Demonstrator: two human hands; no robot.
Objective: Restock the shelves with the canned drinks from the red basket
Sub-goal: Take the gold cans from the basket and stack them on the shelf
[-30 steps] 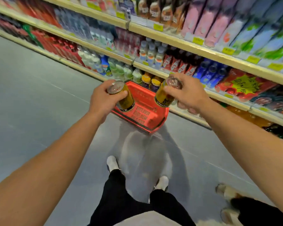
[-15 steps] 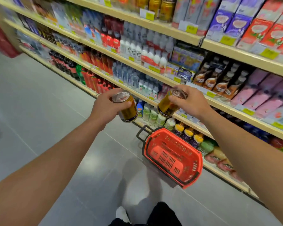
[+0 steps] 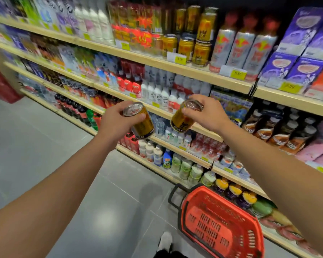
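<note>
Left of centre in my view, the left hand (image 3: pixel 114 122) has its fingers wrapped round a gold can (image 3: pixel 141 122), tilted with its silver top toward me. Just right of it, apart, the right hand (image 3: pixel 206 114) pinches a second gold can (image 3: pixel 183 119) by its top rim – it hangs tilted in front of the middle shelf (image 3: pixel 157 110). At upper right I see matching gold cans (image 3: pixel 186 47) standing on a higher shelf. The red basket (image 3: pixel 220 223) sits on the floor (image 3: pixel 45 146) at lower right, beside the bottom shelf.
</note>
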